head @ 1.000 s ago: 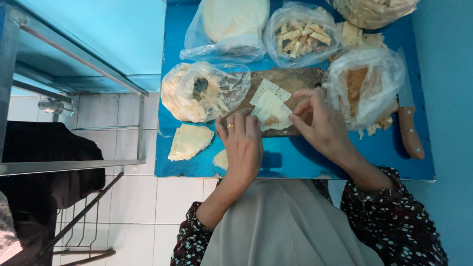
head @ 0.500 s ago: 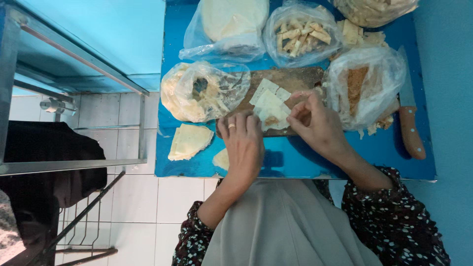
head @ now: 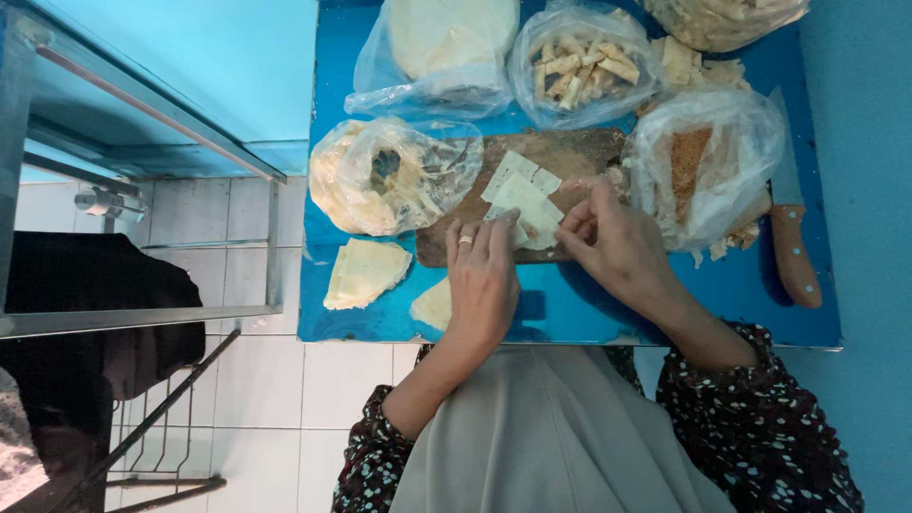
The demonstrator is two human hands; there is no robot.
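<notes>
1. The left hand (head: 483, 275) lies palm down at the near edge of the wooden cutting board (head: 560, 157). Its fingers are nearly straight and close together, and the fingertips press on the near corner of the pale dough squares (head: 521, 195). Its grip is flat, not closed round anything. A ring shows on one finger.
2. The right hand (head: 617, 242) is just beside the left, on the right side of the same pile. Thumb and forefinger are drawn to a narrow pinch at the edge of a dough square; whether they actually clasp the sheet, I cannot tell, as the fingers hide the contact.
3. The dough squares lie overlapping on the middle of the board, between the two hands and touching both.
4. The board rests on a blue tabletop (head: 589, 309). Left of the board lies a clear bag of pale filling (head: 389, 180), touching the board's left end.
5. At the far side stand a bag of flat white sheets (head: 437, 43) and a bag of short pale sticks (head: 579, 66).
6. Right of the board is a bag of brown crumbs (head: 703, 161), close to the right hand's knuckles.
7. A knife with a wooden handle (head: 793, 252) lies near the tabletop's right edge, apart from both hands.
8. Two folded dough pieces (head: 361, 271) lie on the tabletop near its front edge, left of the left hand.
</notes>
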